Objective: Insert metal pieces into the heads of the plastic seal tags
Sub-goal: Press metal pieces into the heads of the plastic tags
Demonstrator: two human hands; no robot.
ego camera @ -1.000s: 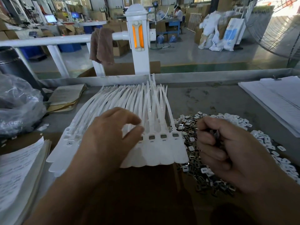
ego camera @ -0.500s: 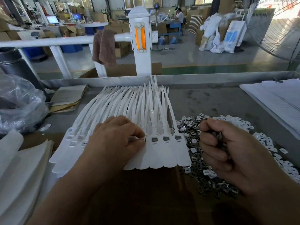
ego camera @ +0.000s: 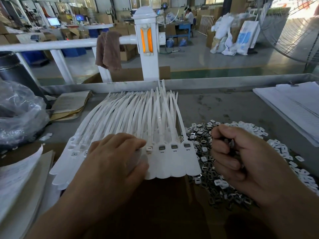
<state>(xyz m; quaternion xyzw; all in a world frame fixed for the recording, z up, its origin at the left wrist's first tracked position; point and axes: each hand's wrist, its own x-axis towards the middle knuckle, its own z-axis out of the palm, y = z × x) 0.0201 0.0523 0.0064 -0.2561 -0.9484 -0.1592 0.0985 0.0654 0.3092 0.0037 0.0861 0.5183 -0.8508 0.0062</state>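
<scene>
The seal tags are white matt plastic; the metal pieces look dark and shiny; the table is grey, rough, stained; brown cloth looks soft

Factory floor, open work hall.
I see stacked cardboard boxes, white sacks, a big fan, a distant workbench.
</scene>
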